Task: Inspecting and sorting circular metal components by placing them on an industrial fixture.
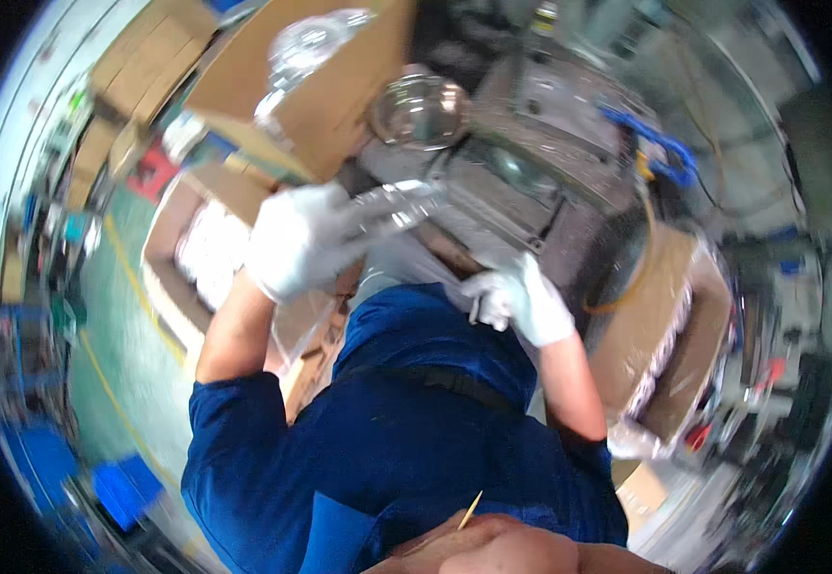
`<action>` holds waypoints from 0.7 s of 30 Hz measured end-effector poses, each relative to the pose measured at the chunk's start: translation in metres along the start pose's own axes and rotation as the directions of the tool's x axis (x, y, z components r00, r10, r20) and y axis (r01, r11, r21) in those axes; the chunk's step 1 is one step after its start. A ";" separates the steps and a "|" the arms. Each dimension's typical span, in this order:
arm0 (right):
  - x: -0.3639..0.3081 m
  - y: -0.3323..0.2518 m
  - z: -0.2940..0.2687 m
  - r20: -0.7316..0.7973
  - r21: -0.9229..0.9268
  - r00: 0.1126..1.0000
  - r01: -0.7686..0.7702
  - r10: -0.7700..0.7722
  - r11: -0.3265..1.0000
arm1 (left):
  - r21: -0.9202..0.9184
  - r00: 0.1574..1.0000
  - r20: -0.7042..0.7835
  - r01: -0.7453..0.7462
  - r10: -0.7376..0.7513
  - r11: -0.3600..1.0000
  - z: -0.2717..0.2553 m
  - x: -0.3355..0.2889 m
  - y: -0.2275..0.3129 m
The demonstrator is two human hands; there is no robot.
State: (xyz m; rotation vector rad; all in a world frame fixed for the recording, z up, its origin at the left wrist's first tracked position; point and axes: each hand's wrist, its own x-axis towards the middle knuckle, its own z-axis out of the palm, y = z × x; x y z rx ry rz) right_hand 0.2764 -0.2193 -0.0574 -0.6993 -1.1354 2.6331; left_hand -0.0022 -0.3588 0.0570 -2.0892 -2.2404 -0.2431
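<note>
My left hand [296,239], in a white glove, is closed on the near end of a shiny, see-through or silvery piece [397,206]. Motion blurs that piece, so its exact kind is unclear. It points right, toward the grey metal die block [497,196] of a machine in front of me. My right hand [526,301], also gloved in white, is near the block's front edge with its fingers curled in; whatever they may hold is hidden. Beyond the left hand's piece, a round shiny metal bowl [421,112] rests beside the machine.
An open carton [359,91] with shiny clear-looking pieces stands at the far left. Other lined cartons are at my left [163,249] and right [641,316]. A blue-handled tool or hose [660,148] lies on the machine's right, with a yellow hose [647,249] hanging down.
</note>
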 end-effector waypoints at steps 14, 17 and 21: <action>0.001 -0.023 0.000 -0.223 -0.007 0.813 0.550 -0.538 0.835 | -0.949 0.988 0.048 0.091 -0.148 0.302 0.072 0.098 0.088; 0.006 -0.033 -0.003 -0.223 -0.047 0.802 0.558 -0.554 0.828 | -0.996 0.995 0.051 0.056 -0.087 0.063 0.086 0.119 0.090; -0.005 -0.044 -0.018 -0.242 -0.229 0.877 0.365 -0.416 0.902 | -0.999 0.979 -0.008 0.001 -0.205 0.041 0.083 0.161 0.058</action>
